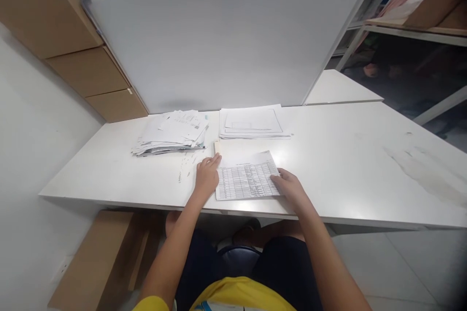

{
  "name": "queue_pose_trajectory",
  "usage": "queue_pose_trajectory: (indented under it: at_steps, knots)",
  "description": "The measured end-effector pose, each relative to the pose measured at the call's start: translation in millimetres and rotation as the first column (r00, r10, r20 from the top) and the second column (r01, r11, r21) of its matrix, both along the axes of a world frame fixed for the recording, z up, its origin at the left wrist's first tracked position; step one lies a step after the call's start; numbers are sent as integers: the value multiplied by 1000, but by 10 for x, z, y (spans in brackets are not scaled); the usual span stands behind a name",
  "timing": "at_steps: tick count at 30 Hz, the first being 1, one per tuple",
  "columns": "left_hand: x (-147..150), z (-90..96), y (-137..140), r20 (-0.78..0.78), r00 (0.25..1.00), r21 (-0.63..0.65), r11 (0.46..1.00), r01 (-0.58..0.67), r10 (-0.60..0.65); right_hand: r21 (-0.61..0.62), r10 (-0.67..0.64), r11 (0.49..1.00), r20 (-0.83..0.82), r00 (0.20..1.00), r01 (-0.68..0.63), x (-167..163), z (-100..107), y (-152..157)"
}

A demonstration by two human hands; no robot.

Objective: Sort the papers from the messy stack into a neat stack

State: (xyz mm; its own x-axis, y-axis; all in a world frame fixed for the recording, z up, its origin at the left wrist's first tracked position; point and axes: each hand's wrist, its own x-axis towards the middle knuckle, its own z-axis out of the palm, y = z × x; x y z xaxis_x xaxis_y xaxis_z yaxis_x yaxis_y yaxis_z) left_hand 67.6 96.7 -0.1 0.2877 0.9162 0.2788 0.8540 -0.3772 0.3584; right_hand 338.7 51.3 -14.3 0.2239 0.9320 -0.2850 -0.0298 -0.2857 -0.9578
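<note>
A printed paper sheet (pixel 245 181) with a dense table of rows lies near the table's front edge. It may be a stack of several sheets; I cannot tell. My right hand (pixel 288 185) pinches its right edge, thumb on top and fingers partly hidden below. At its left edge rests my left hand (pixel 207 175), fingers stretched forward over the tabletop. Its fingertips reach the near end of a small cream-coloured block (pixel 217 147), whose kind I cannot make out.
An uneven pile of papers (pixel 171 131) lies at the back left, and a flatter paper stack (pixel 251 122) at the back middle. A whitish panel (pixel 226 34) rises behind the white table (pixel 346 165). Cardboard boxes (pixel 87 70) stand left; shelving (pixel 419 29) is at right.
</note>
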Motion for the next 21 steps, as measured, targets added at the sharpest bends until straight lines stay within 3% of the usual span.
queue_pose_trajectory:
  at_steps: [10, 15, 18, 21]
  knots:
    - [-11, 17, 29, -55, 998, 40, 999, 25, -23, 64, -18, 998, 67, 998, 13, -29, -29, -59]
    - [-40, -44, 41, 7, 1000, 119, 993, -3, 2, 149, -242, 963, 102, 965, 225, 254, -109, -110]
    - [-28, -72, 67, 16, 1000, 83, 996, -25, 24, 202, -357, 918, 47, 933, 341, 474, -115, 220]
    - [-14, -98, 97, 14, 999, 14, 999, -47, 47, 240, -364, 910, 75, 928, 338, 586, -94, 891]
